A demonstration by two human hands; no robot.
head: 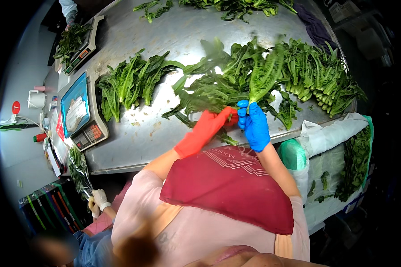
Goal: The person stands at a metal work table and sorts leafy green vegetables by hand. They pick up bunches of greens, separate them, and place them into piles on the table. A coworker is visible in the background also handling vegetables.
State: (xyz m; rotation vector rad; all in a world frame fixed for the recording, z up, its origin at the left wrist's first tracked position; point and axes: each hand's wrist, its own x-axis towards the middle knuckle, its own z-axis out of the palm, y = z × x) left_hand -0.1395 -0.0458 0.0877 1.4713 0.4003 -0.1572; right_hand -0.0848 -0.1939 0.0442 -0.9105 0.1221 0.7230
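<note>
In the head view my right hand (255,128), in a blue glove, grips the pale stem end of a leafy green head (264,76), its leaves fanning up over the table. My left hand (204,133), in a red glove and motion-blurred, is beside it with fingers bent near the stem; whether it pinches a leaf is unclear. Long loose leaves (207,91) lie beyond both hands, some of them blurred. To the right is a dense pile of leafy greens (320,73), many cut stem ends facing me. A smaller bunch of greens (133,80) rests to the left.
A steel table (127,147) spans the scene. At left are a digital scale (87,133) with a blue tray (74,105) and another scale (83,50) bearing greens. A lined crate (334,167) stands right. Gloved hands of a co-worker (98,200) hold bagged greens (78,170).
</note>
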